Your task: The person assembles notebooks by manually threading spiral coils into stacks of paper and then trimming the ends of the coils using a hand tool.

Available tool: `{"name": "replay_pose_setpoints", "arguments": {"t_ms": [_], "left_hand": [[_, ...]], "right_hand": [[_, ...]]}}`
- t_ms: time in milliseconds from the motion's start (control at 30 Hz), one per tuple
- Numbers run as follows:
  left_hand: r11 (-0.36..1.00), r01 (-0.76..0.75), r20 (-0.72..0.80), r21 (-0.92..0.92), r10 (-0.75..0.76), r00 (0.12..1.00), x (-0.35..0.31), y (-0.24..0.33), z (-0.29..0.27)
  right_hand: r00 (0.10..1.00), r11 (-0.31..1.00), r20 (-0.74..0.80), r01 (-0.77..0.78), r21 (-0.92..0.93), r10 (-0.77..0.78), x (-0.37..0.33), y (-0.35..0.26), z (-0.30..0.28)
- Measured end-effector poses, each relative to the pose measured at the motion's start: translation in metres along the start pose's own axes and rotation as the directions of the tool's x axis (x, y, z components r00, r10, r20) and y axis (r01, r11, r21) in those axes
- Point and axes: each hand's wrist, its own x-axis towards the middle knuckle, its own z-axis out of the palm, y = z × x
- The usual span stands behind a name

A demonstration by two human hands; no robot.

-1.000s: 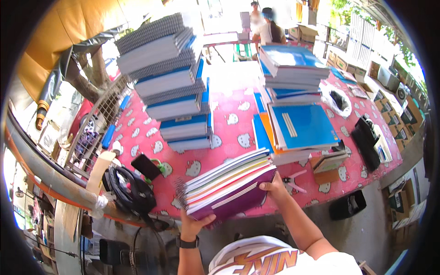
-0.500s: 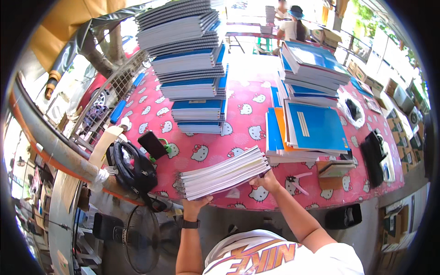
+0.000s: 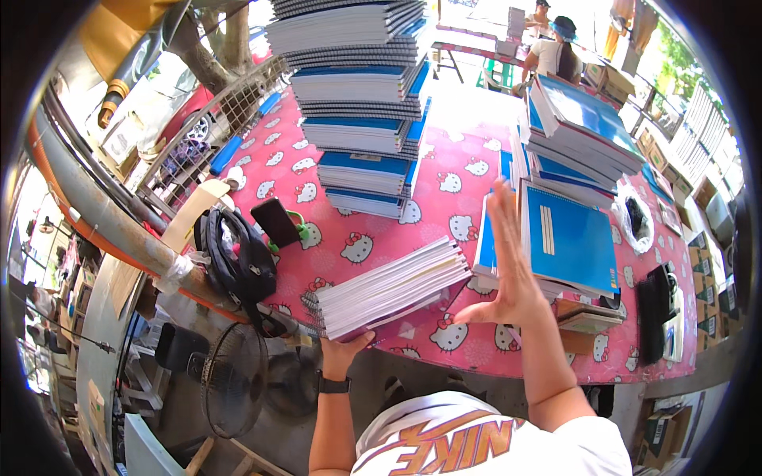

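Note:
A stack of spiral notebooks (image 3: 393, 289) stands on edge at the table's near side, its white page edges turned up and the coils at its left end. My left hand (image 3: 344, 355) grips it at the lower left corner, thumb along the near side. Raised off the stack, my right hand (image 3: 512, 278) is open with fingers stretched out and nothing in it. Behind that hand lies a blue notebook (image 3: 575, 238) on top of a low pile. A tall stack of blue notebooks (image 3: 365, 131) rises at the back left, and another notebook stack (image 3: 583, 147) leans at the right.
A pink patterned cloth (image 3: 448, 190) covers the table. At its left edge are a black bag (image 3: 238, 258) and a phone (image 3: 275, 220). A black case (image 3: 653, 317) and a white plastic bag (image 3: 635, 214) lie at the right. A fan (image 3: 234, 381) stands below the table's left corner.
My right hand has let go of the notebooks' right end and risen, fingers spread. The left hand keeps its hold. The whole view has shifted a little.

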Motion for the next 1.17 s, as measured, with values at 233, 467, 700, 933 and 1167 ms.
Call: {"name": "replay_pose_setpoints", "arguments": {"t_ms": [233,467,700,933,1167], "left_hand": [[1.000,0.003,-0.029,0.024,-0.003,1.000,0.001,-0.008,-0.001],[0.997,-0.021,0.014,-0.078,0.022,1.000,0.002,0.006,0.020],[0.925,0.007,-0.534,-0.381,-0.226,0.815,-0.042,0.021,0.059],[0.105,0.366,0.237,-0.925,-0.593,0.770,-0.078,-0.054,0.138],[0.074,0.845,0.650,-0.529,-0.605,0.460,-0.047,-0.060,0.155]], "right_hand": [[0.747,0.937,0.576,-0.191,-0.293,0.332,0.016,0.006,-0.007],[0.838,0.497,0.267,-0.506,0.705,0.475,-0.098,0.104,0.088],[0.741,0.724,0.572,-0.603,0.337,0.351,0.073,0.052,0.101],[0.066,0.990,0.993,0.092,-0.109,0.103,0.138,0.093,0.246],[-0.170,0.957,0.960,0.227,-0.182,0.222,0.101,0.149,0.280]]}}
